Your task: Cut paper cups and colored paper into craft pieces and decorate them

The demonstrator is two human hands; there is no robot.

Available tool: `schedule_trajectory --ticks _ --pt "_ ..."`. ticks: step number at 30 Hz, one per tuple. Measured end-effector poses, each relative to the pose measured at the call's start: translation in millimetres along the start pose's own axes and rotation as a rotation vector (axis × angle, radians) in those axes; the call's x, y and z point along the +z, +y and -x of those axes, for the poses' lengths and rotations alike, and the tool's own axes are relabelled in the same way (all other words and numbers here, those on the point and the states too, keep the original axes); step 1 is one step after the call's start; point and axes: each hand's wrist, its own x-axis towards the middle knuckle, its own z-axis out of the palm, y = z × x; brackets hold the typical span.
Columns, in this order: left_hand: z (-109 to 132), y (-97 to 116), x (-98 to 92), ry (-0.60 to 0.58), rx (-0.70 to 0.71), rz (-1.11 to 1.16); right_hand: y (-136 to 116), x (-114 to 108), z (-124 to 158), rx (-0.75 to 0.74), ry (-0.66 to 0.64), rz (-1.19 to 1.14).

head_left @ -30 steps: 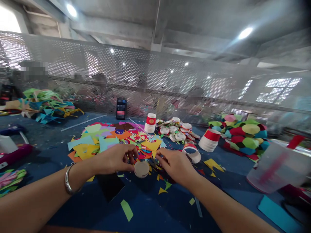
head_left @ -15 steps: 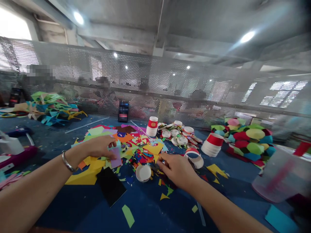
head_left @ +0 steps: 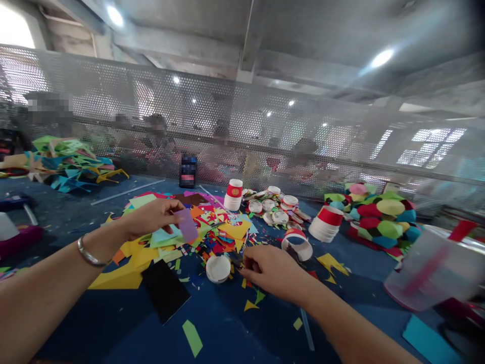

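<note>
My left hand (head_left: pixel 161 217) pinches a small piece of purple paper (head_left: pixel 186 226) above a heap of coloured paper. My right hand (head_left: pixel 267 268) is closed around what look like dark scissors (head_left: pixel 237 260), mostly hidden by the fingers, with a dark tip pointing left. Just left of that tip, a cut-off white cup bottom (head_left: pixel 218 268) rests on the blue table (head_left: pixel 125 323). Colourful paper scraps (head_left: pixel 220 240) lie thickly between and beyond both hands. A sheet of black paper (head_left: pixel 165 290) lies below my left hand.
Behind the scraps stand red-and-white paper cups (head_left: pixel 233 195) and a pile of cut cup bottoms (head_left: pixel 279 217). A cut cup ring (head_left: pixel 297 246) and a cup stack (head_left: pixel 326 223) are right of my right hand. A translucent bin (head_left: pixel 432 268) stands far right; a phone (head_left: pixel 188 171) leans at the back.
My left hand has lifted slightly, and the purple paper now shows more fully in its fingers. My right hand stays low beside the cup bottom. The whole view has shifted a little.
</note>
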Motion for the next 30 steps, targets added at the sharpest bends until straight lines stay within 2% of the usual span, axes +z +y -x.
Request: schedule_trajectory --ticks 2,4,7,11,15,20,26,30 --pt "3.4 9.5 12.0 0.017 -0.002 0.131 0.7 1.0 0.3 -0.017 -0.003 -0.013" --pt "6.7 18.2 24.7 -0.017 -0.020 0.268 1.5 1.8 0.3 -0.016 0.000 -0.023" --pt "10.5 26.9 39.5 -0.038 0.013 0.348 2.7 2.3 -0.1 0.010 0.010 -0.043" --pt "14.1 30.6 48.6 0.025 0.044 0.439 2.7 1.3 -1.7 0.054 0.051 -0.102" --pt "16.7 31.0 53.4 0.075 0.052 0.624 2.0 -0.8 -5.0 0.076 0.108 -0.226" --pt "17.7 33.7 59.7 0.098 0.025 0.754 0.2 -2.9 -8.1 0.085 0.101 -0.455" --pt "19.7 38.0 67.5 0.080 0.035 0.817 -2.8 0.3 -10.2 0.210 0.077 -1.126" --pt "20.9 40.8 70.4 0.060 0.017 0.761 0.1 2.2 -11.8 0.231 0.120 -1.205"
